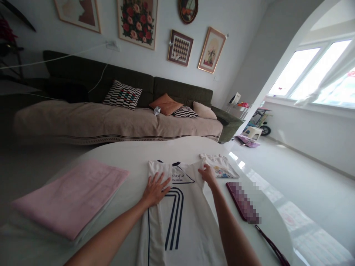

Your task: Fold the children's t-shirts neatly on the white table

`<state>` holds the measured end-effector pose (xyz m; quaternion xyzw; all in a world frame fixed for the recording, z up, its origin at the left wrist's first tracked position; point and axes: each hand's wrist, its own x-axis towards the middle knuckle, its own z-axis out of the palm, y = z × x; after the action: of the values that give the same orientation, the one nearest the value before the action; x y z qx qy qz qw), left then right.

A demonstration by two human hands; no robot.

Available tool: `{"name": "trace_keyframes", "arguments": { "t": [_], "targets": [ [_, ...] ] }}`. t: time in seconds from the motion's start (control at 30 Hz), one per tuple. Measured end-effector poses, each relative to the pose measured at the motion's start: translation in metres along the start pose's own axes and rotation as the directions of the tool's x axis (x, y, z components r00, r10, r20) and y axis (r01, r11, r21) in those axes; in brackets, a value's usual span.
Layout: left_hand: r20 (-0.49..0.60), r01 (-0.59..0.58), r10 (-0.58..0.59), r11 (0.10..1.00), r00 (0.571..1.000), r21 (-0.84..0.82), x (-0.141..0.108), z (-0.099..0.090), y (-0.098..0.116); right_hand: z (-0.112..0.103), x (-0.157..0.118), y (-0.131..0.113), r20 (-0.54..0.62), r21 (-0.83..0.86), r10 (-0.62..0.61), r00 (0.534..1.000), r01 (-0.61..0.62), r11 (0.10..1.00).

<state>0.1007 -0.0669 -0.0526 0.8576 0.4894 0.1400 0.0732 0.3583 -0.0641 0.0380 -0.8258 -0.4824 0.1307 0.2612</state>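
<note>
On the table (124, 151), the white shirt (191, 218) is laid with its long axis pointed forward. The shirt's upper left is pressed by the flat, spread left hand (156, 189); its upper right edge is pinched by the right hand (207, 173)

Matt, lightly creased cloth forms a white shirt with navy stripes (194, 221), beside matt, smooth-looking fabric in a folded pink rectangle (74, 195); a smooth, white oval tabletop (124, 153) and glossy pale floor (266, 159) reflect light.
</note>
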Motion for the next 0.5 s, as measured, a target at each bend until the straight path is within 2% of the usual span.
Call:
{"name": "trace_keyframes", "arguments": {
  "t": [0.13,0.23,0.37,0.5],
  "targets": [
    [-0.037,-0.013,0.014,1.0,0.999,0.023,-0.001,0.002,-0.001,0.037,-0.02,-0.049,0.034,0.019,-0.096,0.995,0.096,0.995],
    [-0.03,-0.024,0.025,0.999,0.999,0.04,-0.002,0.002,-0.002,0.069,-0.042,-0.077,0.056,0.013,-0.142,0.988,0.142,0.99],
    [-0.01,-0.037,0.037,0.998,0.999,0.05,-0.002,0.003,-0.004,0.095,-0.063,-0.094,0.073,-0.008,-0.161,0.984,0.162,0.987],
    [-0.009,-0.039,0.04,0.998,0.999,0.053,-0.002,0.003,-0.004,0.1,-0.066,-0.096,0.068,-0.028,-0.165,0.984,0.167,0.986]
  ]
}}
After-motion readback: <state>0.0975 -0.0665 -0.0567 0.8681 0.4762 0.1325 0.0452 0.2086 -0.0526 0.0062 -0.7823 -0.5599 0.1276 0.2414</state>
